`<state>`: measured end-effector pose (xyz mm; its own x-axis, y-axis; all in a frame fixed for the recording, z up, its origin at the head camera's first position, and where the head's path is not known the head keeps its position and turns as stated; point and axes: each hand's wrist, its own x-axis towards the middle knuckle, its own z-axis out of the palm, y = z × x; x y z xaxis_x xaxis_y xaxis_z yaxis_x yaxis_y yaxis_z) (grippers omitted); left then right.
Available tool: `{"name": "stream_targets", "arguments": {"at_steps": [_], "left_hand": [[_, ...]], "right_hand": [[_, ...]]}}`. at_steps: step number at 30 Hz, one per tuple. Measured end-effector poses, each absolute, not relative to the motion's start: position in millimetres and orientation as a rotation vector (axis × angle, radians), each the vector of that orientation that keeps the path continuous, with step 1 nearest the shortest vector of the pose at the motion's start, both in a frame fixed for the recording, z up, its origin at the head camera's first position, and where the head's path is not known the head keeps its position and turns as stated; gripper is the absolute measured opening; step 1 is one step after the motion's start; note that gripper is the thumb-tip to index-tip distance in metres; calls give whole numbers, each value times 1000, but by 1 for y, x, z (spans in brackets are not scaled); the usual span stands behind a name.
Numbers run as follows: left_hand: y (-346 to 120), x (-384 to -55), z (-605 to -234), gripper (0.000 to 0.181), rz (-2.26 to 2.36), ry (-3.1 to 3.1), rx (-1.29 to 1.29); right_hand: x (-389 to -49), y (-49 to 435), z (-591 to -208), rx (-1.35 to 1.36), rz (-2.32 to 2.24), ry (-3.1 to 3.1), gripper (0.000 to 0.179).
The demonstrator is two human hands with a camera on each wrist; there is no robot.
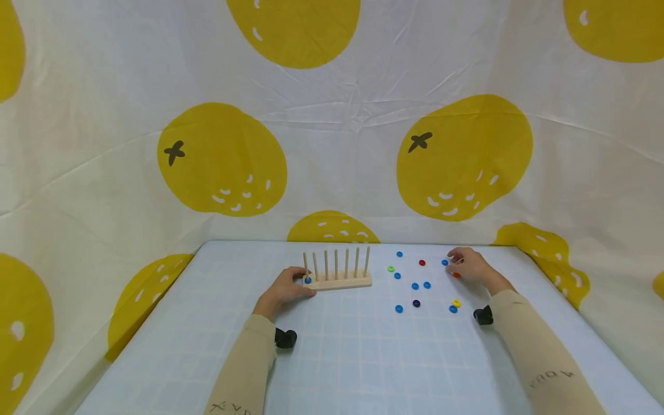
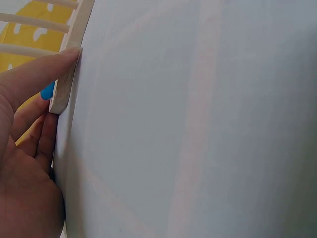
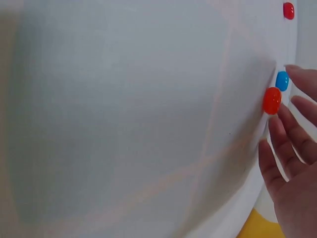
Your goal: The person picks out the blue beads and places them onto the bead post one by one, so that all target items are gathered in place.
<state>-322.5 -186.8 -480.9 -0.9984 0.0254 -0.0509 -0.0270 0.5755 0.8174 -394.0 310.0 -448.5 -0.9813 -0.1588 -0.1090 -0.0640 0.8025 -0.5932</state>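
A wooden peg rack (image 1: pixel 339 282) with a row of upright pegs stands at the middle of the table, and a blue ring (image 1: pixel 308 280) sits at the foot of its leftmost peg. My left hand (image 1: pixel 287 286) grips the rack's left end; in the left wrist view the thumb (image 2: pixel 59 62) presses its near side and the other fingers lie behind. At the right, my right hand (image 1: pixel 471 266) hovers by a blue ring (image 1: pixel 444 263) and an orange-red ring (image 1: pixel 456 275). In the right wrist view its fingers are spread around these rings, with nothing visibly pinched.
Loose rings lie between rack and right hand: a red ring (image 1: pixel 422 263), a green ring (image 1: pixel 391 268), a dark ring (image 1: pixel 417 303), a yellow ring (image 1: pixel 456 303) touching a blue one (image 1: pixel 453 309), and several more blue ones. A fruit-patterned cloth (image 1: pixel 342 150) hangs behind the table.
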Motion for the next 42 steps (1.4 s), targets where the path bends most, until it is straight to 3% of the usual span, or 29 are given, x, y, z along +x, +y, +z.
{"name": "stream_targets", "arguments": {"at_steps": [21, 30, 42], "left_hand": [[-188, -323, -477, 58, 1415, 2744, -7], [-185, -319, -478, 58, 1423, 2722, -18], [-185, -320, -478, 57, 1405, 2742, -47]], "right_hand": [[-404, 304, -453, -154, -877, 2850, 32], [-403, 308, -455, -125, -894, 2861, 36], [-386, 296, -433, -310, -939, 2978, 27]]}}
